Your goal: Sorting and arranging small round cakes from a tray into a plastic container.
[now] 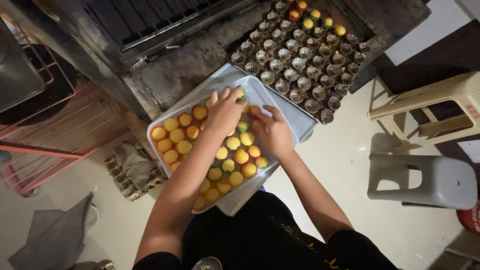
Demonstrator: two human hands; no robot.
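Observation:
A pale rectangular tray (pixel 161 125) rests on my lap, filled with several small round cakes (pixel 170 136) in orange, yellow and green. My left hand (pixel 224 111) reaches over the tray's far side, fingers curled down on a green cake near the far edge. My right hand (pixel 274 133) lies beside it on the tray's right side, fingertips touching an orange-red cake. Whether either hand has a cake lifted is hidden by the fingers.
A dark baking tray (pixel 370 20) of several fluted metal moulds (pixel 299 64), a few still holding cakes, sits beyond on a stained counter. A beige plastic stool (pixel 440 100) and a grey stool (pixel 425 180) stand at right. Red racks (pixel 45 145) and egg cartons (pixel 131 172) are at left.

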